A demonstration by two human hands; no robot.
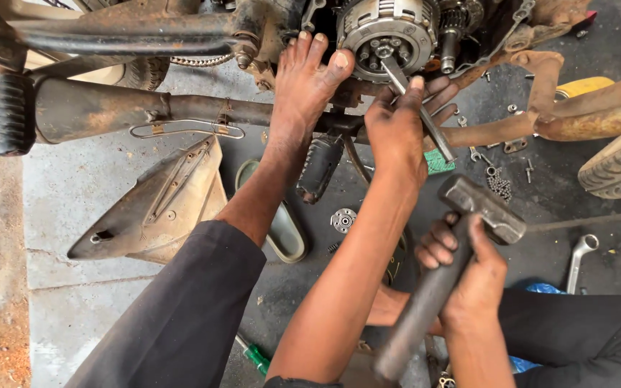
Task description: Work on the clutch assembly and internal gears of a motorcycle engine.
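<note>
Gripping a flat metal chisel (pixel 417 108), the left hand (pixel 397 129) closes around its middle part, with the thumb along the shaft and the other fingers wrapped behind it. The tip of the chisel touches the centre of the exposed clutch assembly (pixel 388 29), a round, silver-grey part with bolts around its hub, which sits in the open side of a motorcycle engine at the top of the view. The right hand (pixel 468 276) is clenched around the handle of a hammer (pixel 447 273). Its blocky steel head (pixel 481 208) is grey and worn, and it hangs just below and to the right of the chisel, not touching it.

A bare foot (pixel 307 82) presses against the rusty frame, just left of the clutch, with the toes near the engine case. A black rubber footpeg (pixel 319 167) hangs below it.

On the concrete floor (pixel 66 194) a grey, dusty plastic side cover (pixel 159 205) lies left of the leg. Small bolts and a short chain piece (pixel 499 185) are scattered near a small green flat object (pixel 438 162) under the chisel; what it is I cannot tell. A bent silver wrench (pixel 580 260) lies at the right. A green-handled screwdriver (pixel 254 353) lies at the bottom, and a small round metal part (pixel 343 220) rests between the arm and the leg. A tyre (pixel 619 169) shows at the right edge.
</note>
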